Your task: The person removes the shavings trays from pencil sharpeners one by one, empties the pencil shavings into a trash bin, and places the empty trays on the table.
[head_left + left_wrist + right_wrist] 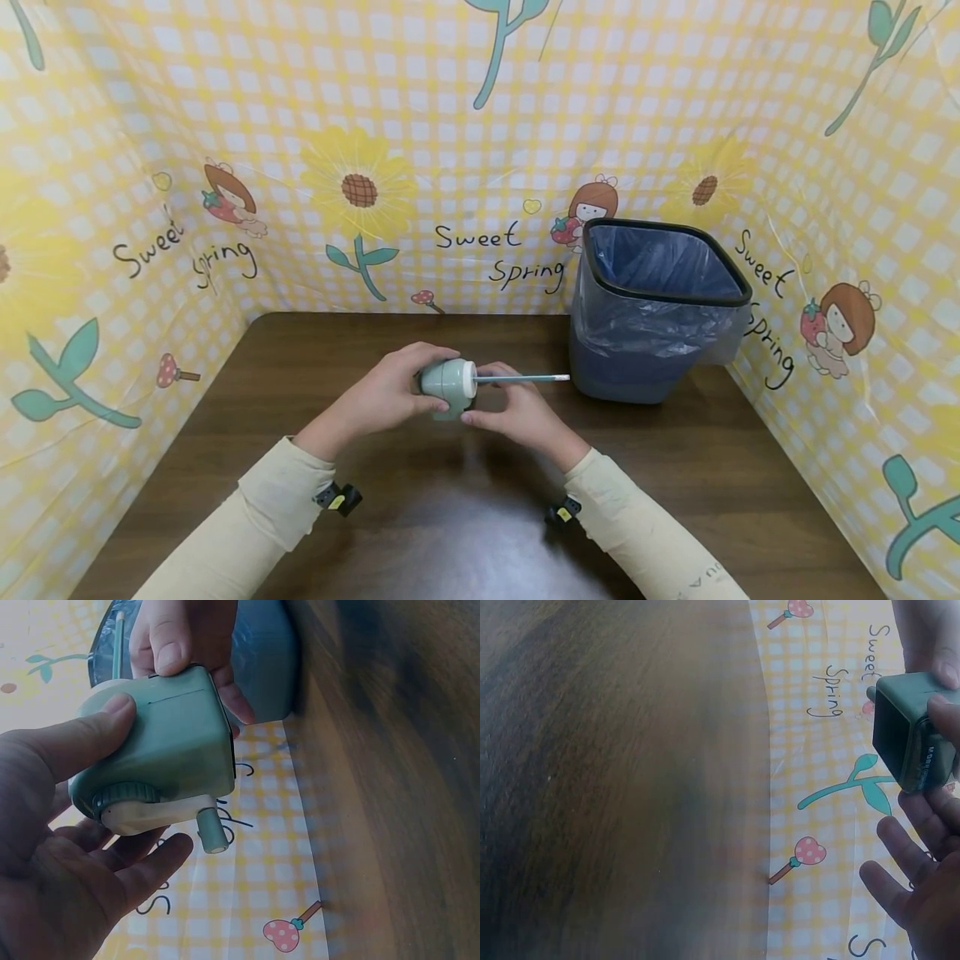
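Note:
A green crank pencil sharpener (pixel 444 382) is held up above the table, between both hands. My left hand (pixel 378 398) grips its body, with the thumb on one side, as the left wrist view shows. My right hand (pixel 528 417) pinches the sharpener's lower part between thumb and fingers. From its white front a blue pencil (pixel 521 378) sticks out to the right, its tip hidden inside. The white crank (pixel 161 814) with a green knob points away from the pencil end. In the right wrist view the sharpener's underside (pixel 894 735) looks dark and square.
A grey-blue bin (pixel 637 358) with a black rim and a clear plastic liner stands at the table's back right, just past the pencil's outer end. Yellow checked cloth (pixel 420 150) walls off the back and sides of the brown wooden table (pixel 300 350).

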### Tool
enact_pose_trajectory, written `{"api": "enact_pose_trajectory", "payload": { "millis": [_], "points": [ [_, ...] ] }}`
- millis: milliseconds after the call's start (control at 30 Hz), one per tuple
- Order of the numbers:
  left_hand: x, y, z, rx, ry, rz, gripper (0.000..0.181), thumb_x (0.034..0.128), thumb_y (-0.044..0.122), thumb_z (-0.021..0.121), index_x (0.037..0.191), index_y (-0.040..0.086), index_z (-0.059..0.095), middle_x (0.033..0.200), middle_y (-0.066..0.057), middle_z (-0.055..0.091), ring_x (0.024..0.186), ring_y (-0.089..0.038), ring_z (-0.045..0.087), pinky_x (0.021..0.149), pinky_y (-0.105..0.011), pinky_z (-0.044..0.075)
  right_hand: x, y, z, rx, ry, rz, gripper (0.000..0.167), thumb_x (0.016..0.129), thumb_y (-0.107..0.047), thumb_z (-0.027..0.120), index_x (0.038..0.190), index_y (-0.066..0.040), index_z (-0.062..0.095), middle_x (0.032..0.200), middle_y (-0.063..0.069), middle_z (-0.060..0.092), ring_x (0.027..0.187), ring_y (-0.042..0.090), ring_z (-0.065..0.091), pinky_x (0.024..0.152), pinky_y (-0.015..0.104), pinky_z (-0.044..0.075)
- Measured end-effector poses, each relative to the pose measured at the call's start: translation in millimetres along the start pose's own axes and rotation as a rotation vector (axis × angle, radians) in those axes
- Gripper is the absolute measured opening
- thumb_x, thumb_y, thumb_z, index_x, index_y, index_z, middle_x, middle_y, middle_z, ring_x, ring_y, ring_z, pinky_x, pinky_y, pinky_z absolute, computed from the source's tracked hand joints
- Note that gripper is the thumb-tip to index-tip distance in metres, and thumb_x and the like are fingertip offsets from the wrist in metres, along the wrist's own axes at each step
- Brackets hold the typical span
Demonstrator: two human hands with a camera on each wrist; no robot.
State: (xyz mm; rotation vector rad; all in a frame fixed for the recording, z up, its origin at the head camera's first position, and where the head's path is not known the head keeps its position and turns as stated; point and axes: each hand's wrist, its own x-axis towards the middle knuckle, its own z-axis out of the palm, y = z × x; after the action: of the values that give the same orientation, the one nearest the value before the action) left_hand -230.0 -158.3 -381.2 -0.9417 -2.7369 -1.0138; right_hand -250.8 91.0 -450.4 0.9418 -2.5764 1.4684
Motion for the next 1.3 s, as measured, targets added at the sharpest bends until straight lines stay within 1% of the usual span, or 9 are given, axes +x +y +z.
{"api": "enact_pose_trajectory", "payload": {
  "millis": [100,267,333,400,500,633,900,1133,1300],
  "points": [
    [-0.5,0.0,0.5,0.0,-0.001,0.003,0.066,0.0812,0.019,0.089,0.14,0.016,0.059,0.135,0.0,0.061,0.112,-0.019,0.059,0.09,-0.039,0.052,-0.7,0.4,-0.5,0.013,0.004,0.001,0.061,0.083,-0.044,0.086,0.134,-0.02,0.061,0.13,-0.006,0.061,0.125,0.034,0.06,0.105,0.054,0.047],
    [-0.4,-1.3,1.0,-0.003,-0.006,0.013,0.066,0.0817,0.019,0.088,0.141,0.018,0.059,0.136,0.001,0.06,0.112,-0.019,0.059,0.09,-0.039,0.052,-1.4,-0.6,-2.5,-0.018,-0.002,0.009,0.06,0.083,-0.049,0.084,0.132,-0.024,0.061,0.128,-0.01,0.061,0.123,0.023,0.06,0.103,0.047,0.05],
    [-0.2,-1.5,0.9,-0.003,-0.009,0.013,0.066,0.0816,0.019,0.088,0.141,0.019,0.059,0.136,0.001,0.06,0.113,-0.018,0.059,0.09,-0.039,0.052,-1.2,-0.7,-3.1,-0.031,-0.004,0.005,0.06,0.083,-0.05,0.083,0.132,-0.024,0.061,0.128,-0.011,0.061,0.123,0.021,0.06,0.102,0.045,0.05],
    [-0.1,-1.3,0.7,-0.003,-0.011,0.013,0.066,0.0813,0.02,0.089,0.141,0.019,0.06,0.136,0.001,0.06,0.113,-0.018,0.059,0.09,-0.04,0.052,-1.0,-0.2,-3.5,-0.029,-0.007,0.001,0.06,0.083,-0.049,0.084,0.132,-0.023,0.061,0.128,-0.01,0.061,0.123,0.025,0.06,0.103,0.046,0.049],
    [-0.3,-0.2,0.0,-0.007,-0.017,0.012,0.067,0.0808,0.022,0.089,0.141,0.019,0.06,0.135,0.001,0.061,0.113,-0.018,0.059,0.091,-0.04,0.052,-1.0,0.5,-4.1,-0.014,-0.012,0.007,0.059,0.082,-0.046,0.086,0.131,-0.022,0.062,0.127,-0.009,0.062,0.122,0.028,0.06,0.104,0.051,0.048],
    [-1.2,0.6,-1.0,-0.013,-0.03,0.008,0.068,0.0804,0.025,0.089,0.141,0.02,0.059,0.135,0.003,0.061,0.112,-0.017,0.059,0.092,-0.04,0.052,-1.8,0.9,-5.3,0.007,-0.029,0.028,0.059,0.081,-0.044,0.087,0.13,-0.022,0.062,0.126,-0.008,0.062,0.121,0.03,0.06,0.106,0.058,0.045],
    [-3.3,0.0,-1.0,-0.036,-0.045,0.004,0.068,0.0807,0.026,0.089,0.142,0.022,0.059,0.133,0.004,0.061,0.11,-0.017,0.059,0.089,-0.039,0.052,-3.2,1.1,-5.5,0.014,-0.062,0.025,0.058,0.083,-0.045,0.084,0.131,-0.024,0.06,0.127,-0.008,0.061,0.123,0.03,0.058,0.104,0.053,0.046],
    [-6.2,-1.0,-1.5,-0.041,-0.056,-0.004,0.069,0.0791,0.028,0.09,0.141,0.023,0.06,0.132,0.004,0.062,0.109,-0.016,0.059,0.088,-0.038,0.053,-4.6,3.4,-2.4,0.016,-0.069,0.022,0.057,0.084,-0.046,0.084,0.131,-0.024,0.06,0.126,-0.01,0.061,0.118,0.016,0.058,0.105,0.052,0.047],
    [-4.8,-2.2,-2.6,-0.049,-0.068,0.015,0.069,0.08,0.028,0.089,0.142,0.022,0.06,0.133,0.004,0.061,0.11,-0.016,0.06,0.087,-0.038,0.053,-4.7,3.2,-2.6,-0.001,-0.077,0.033,0.057,0.084,-0.047,0.084,0.131,-0.025,0.06,0.126,-0.01,0.06,0.118,0.014,0.058,0.105,0.05,0.047]
  ]
}}
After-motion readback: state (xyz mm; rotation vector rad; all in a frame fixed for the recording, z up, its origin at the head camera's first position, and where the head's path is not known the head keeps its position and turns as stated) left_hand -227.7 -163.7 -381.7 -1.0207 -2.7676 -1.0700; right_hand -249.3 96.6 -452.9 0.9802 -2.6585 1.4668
